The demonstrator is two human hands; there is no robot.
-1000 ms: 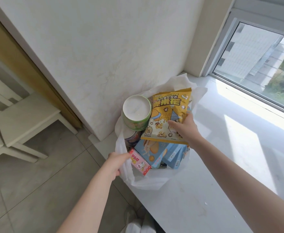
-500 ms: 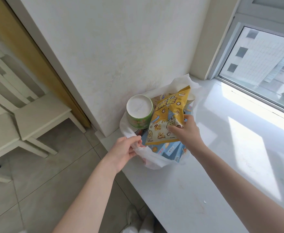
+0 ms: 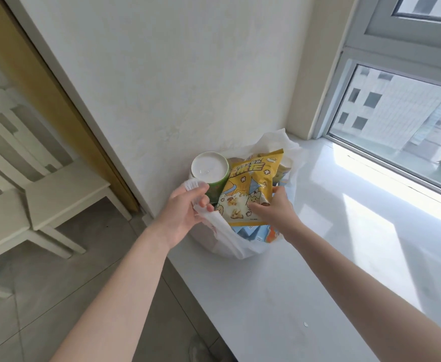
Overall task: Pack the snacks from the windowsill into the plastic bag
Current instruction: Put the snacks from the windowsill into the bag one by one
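My left hand (image 3: 185, 212) grips the plastic bag (image 3: 228, 242) rim at nine o'clock; right hand (image 3: 276, 212) pinches the yellow snack packet (image 3: 250, 184)

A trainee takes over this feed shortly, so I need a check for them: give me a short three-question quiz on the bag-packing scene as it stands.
1. True or false: the left grip holds the rim of the white plastic bag.
2. Where does the right grip pinch the yellow printed snack packet? A) top edge B) lower part C) nowhere
3. Fill in: the bag stands on the white stone ____.
Key: 1 true; 2 B; 3 windowsill.
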